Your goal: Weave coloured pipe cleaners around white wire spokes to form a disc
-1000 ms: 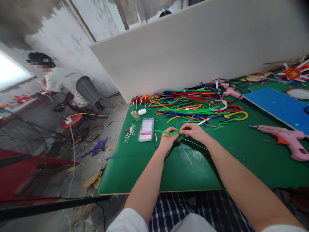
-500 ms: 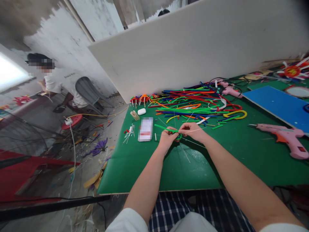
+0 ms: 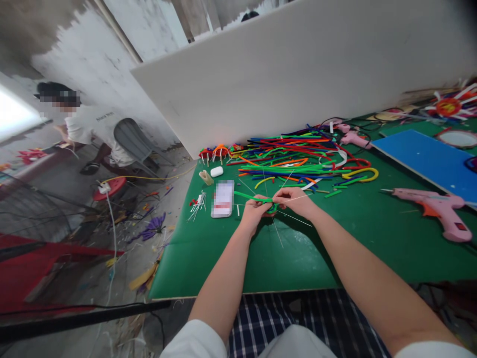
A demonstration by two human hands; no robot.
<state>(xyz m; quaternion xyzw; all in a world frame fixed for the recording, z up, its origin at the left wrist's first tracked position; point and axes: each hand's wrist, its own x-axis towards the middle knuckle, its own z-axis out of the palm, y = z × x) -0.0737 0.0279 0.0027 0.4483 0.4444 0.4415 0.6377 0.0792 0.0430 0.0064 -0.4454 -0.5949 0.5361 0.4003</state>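
Strip [image 3: 246, 197] (green) — in the pinched grip of left hand [image 3: 256, 212] and right hand [image 3: 294, 200] — seemingly ends nearer the phone [image 3: 223, 193] now.

The strip [image 3: 246, 196] is bright green, the tabletop [image 3: 298, 268] darker.

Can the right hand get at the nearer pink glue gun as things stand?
Probably yes: nothing tall stands between the right hand and the glue gun, though that hand is busy at the green strip.

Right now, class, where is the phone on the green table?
In the head view, the phone lies toward the left end of the green table, between the thin white sticks and the left hand.
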